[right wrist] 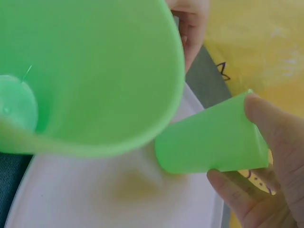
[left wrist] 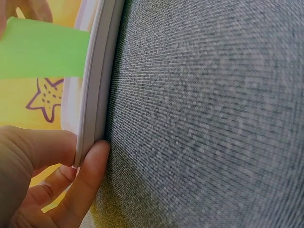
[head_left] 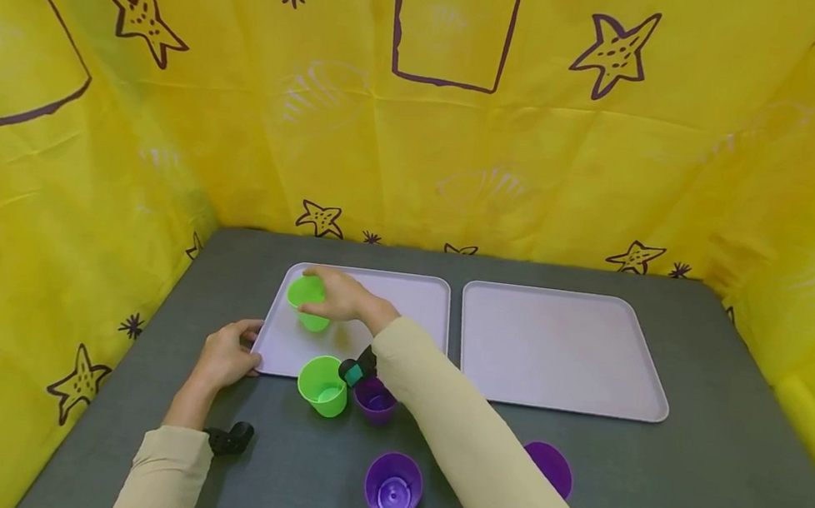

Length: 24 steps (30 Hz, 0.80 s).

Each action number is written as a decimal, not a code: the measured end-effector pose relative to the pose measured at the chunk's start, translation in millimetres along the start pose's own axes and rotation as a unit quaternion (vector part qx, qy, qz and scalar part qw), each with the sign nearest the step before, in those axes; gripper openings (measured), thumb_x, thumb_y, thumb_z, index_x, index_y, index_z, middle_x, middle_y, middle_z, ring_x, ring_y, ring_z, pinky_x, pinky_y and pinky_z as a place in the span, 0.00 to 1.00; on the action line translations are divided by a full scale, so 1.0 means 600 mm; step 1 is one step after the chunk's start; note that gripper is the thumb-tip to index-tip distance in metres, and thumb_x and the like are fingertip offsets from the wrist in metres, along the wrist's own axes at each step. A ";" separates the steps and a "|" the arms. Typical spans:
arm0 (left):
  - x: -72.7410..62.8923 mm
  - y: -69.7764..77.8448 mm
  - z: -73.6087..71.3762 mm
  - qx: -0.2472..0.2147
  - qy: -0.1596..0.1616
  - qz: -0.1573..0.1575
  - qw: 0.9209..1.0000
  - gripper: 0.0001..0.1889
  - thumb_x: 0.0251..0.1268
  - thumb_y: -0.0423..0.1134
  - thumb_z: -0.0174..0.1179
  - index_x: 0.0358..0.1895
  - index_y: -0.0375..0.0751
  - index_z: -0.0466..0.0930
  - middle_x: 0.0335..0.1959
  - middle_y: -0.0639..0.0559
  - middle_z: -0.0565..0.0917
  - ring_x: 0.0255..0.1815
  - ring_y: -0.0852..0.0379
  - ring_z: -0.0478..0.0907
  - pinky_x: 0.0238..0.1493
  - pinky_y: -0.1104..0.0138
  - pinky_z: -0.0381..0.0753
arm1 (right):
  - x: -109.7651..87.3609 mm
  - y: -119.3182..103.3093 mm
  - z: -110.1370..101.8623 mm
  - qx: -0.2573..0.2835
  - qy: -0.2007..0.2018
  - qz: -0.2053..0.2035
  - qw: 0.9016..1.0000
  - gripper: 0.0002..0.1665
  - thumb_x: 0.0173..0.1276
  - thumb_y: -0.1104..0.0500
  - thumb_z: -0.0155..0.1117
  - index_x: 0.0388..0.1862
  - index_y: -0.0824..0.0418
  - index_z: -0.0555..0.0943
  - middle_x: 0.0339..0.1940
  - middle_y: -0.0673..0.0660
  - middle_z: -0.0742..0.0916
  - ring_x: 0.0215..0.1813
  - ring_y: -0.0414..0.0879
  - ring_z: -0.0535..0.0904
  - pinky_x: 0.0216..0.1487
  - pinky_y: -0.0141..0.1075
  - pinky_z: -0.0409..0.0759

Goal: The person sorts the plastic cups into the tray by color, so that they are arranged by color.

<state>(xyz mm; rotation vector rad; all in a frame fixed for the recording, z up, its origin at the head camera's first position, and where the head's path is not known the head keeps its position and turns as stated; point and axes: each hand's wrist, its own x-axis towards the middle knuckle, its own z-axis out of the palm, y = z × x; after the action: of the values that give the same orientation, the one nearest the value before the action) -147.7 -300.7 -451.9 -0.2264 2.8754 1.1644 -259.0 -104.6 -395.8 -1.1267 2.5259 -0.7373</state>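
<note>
My right hand (head_left: 338, 295) grips a green plastic cup (head_left: 312, 323) near its rim, over the left part of the left tray (head_left: 417, 305). In the right wrist view, this cup (right wrist: 213, 137) has its narrow base close to the tray surface. My left hand (head_left: 226, 355) pinches the tray's near left corner, with thumb and fingers on either side of the rim (left wrist: 95, 95) in the left wrist view. A second green cup (head_left: 323, 387) stands just in front of that tray. Right beside it is a purple cup (head_left: 377, 406), partly hidden by the right wrist camera.
A second pale tray (head_left: 554, 355) lies to the right of the first. Nearer to me on the grey table (head_left: 291, 484) is another purple cup (head_left: 393, 487). A third purple cup (head_left: 552, 467) sits partly behind my right sleeve. Yellow patterned cloth (head_left: 418, 163) encloses the table.
</note>
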 end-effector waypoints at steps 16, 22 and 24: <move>0.000 0.004 -0.003 -0.002 -0.004 -0.005 1.000 0.30 0.43 0.22 0.55 0.58 0.27 0.68 0.45 0.29 0.75 0.31 0.50 0.79 0.20 0.68 0.82 | 0.019 -0.016 0.000 0.016 -0.017 -0.004 1.000 0.38 0.64 0.52 0.59 0.69 0.63 0.59 0.68 0.56 0.68 0.68 0.46 0.63 0.70 0.30 0.58; -0.002 0.005 -0.002 -0.002 -0.006 -0.011 1.000 0.30 0.44 0.22 0.55 0.58 0.27 0.68 0.45 0.29 0.75 0.31 0.51 0.79 0.20 0.68 0.82 | 0.026 -0.022 0.005 0.013 -0.022 0.010 1.000 0.38 0.64 0.52 0.59 0.70 0.61 0.58 0.69 0.56 0.67 0.69 0.45 0.61 0.70 0.29 0.57; -0.002 0.006 -0.002 -0.003 -0.006 -0.010 1.000 0.30 0.44 0.22 0.55 0.58 0.27 0.68 0.45 0.29 0.75 0.30 0.51 0.79 0.20 0.68 0.82 | 0.027 -0.023 0.006 0.014 -0.025 0.019 0.999 0.39 0.64 0.51 0.58 0.70 0.60 0.58 0.70 0.56 0.66 0.69 0.45 0.62 0.69 0.29 0.58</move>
<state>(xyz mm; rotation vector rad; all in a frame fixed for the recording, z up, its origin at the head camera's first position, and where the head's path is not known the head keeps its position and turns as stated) -147.0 -299.0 -448.5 -0.2483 2.8535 1.1664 -259.4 -126.0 -391.8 -1.0711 2.4819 -0.7230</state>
